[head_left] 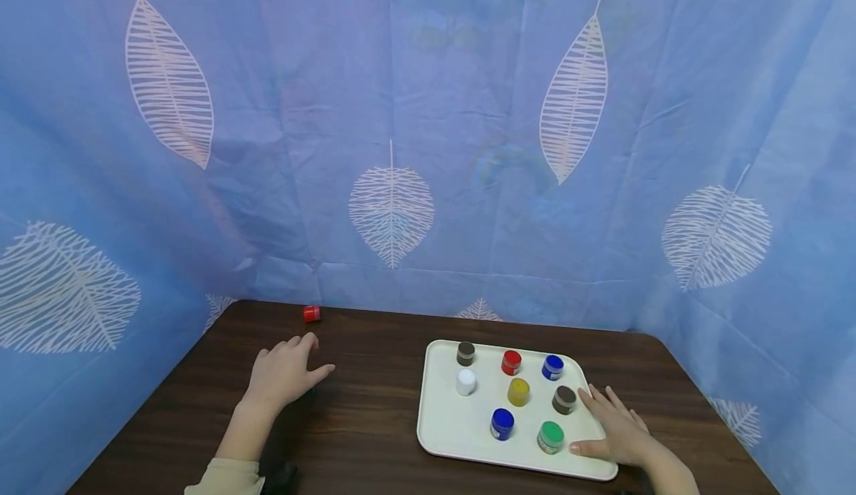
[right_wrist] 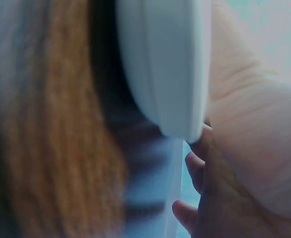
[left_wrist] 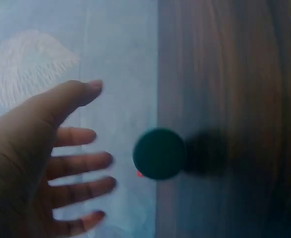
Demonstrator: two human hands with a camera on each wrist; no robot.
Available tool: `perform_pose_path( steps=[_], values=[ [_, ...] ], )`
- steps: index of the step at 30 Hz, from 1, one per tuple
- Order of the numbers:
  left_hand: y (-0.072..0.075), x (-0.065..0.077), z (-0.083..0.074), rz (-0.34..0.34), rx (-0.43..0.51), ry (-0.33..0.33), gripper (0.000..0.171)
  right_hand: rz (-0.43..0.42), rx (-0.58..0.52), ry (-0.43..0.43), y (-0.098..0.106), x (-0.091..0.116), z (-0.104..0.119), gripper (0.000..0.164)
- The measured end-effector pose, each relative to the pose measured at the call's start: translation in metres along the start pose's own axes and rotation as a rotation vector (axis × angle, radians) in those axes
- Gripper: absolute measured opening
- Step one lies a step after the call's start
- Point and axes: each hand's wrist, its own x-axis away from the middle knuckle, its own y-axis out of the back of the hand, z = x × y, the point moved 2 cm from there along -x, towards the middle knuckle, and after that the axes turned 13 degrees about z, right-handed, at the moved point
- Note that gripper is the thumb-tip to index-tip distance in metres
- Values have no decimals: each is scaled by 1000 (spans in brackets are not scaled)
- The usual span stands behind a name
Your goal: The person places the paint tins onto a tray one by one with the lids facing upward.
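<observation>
My left hand [head_left: 284,373] hovers over the left side of the table, holding nothing, its thumb stretched apart from the fingers. A small red jar [head_left: 311,314] lies beyond it near the table's far edge. In the left wrist view a round dark green thing [left_wrist: 159,153], blurred, appears beyond the fingertips; its kind is unclear. My right hand [head_left: 618,429] rests at the right edge of a white tray [head_left: 441,424], fingers spread, thumb over the rim. Nearest to it on the tray are a black-lidded jar [head_left: 564,400] and a green-lidded jar [head_left: 550,437].
Also on the tray stand a blue jar [head_left: 502,424], a yellow jar [head_left: 518,392], a white jar [head_left: 466,382], a red-lidded jar [head_left: 511,362], another blue jar [head_left: 552,366] and a dark-lidded jar [head_left: 465,353]. A blue leaf-patterned curtain [head_left: 468,242] hangs behind the dark wooden table [head_left: 374,413].
</observation>
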Motion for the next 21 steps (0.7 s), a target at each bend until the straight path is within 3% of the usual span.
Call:
perform_pose_path(
  steps=[5,10,21],
  values=[
    [-5,3,10,149,51,62,59,13,-1,-6,0,-1,-1,100],
    [-6,5,12,252,96,121,67,22,-11,-6,0,-1,-1,100],
    [-9,4,13,269,127,138,56,11,7,-9,2,1,2,100]
  ],
)
